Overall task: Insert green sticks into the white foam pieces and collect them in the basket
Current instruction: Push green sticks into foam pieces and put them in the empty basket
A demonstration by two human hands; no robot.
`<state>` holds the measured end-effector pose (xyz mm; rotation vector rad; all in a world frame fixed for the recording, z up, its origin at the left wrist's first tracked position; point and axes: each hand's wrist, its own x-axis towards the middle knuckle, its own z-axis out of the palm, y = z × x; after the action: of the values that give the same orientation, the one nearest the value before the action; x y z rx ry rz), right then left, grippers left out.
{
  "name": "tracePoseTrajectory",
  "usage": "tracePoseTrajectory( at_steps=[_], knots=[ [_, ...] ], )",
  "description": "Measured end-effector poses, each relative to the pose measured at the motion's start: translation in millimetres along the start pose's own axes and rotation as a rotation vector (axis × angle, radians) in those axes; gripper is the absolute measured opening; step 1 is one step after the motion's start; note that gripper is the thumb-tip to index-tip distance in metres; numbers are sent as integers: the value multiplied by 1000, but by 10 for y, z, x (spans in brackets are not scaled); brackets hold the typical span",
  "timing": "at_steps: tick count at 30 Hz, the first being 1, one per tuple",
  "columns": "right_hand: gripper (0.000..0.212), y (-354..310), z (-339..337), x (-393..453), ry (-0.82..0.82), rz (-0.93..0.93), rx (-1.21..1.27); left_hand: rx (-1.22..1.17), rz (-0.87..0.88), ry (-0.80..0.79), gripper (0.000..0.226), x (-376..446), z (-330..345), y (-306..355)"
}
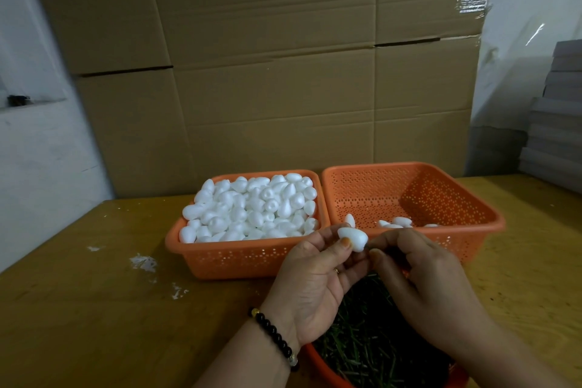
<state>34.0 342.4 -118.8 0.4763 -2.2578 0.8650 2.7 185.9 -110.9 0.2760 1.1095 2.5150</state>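
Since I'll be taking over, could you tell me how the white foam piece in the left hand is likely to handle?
The foam piece probably weighs little: the left hand holds it by fingertips alone. Its rounded egg shape would likely roll if set down. Foam probably dents, so pinch gently.

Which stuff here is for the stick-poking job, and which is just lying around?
For the job:
- foam piece held in the left hand
- right hand pinching at its end
- full basket of foam pieces
- nearly empty basket
- tub of green sticks

Just lying about:
- white crumbs on the table
- cardboard boxes
- grey stack
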Motion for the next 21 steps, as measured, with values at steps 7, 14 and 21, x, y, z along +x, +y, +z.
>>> tracePoseTrajectory(
  at_steps=[7,14,21],
  knots=[
    [26,24,-46,-13,50,39,30,6,28,25,38,10,-19,2],
    [22,54,-59,-7,61,14,2,73,29,17,35,-7,-5,-12],
    [15,79,-41,-19,62,-35,-9,88,30,16,33,-16,4,-25]
  ],
)
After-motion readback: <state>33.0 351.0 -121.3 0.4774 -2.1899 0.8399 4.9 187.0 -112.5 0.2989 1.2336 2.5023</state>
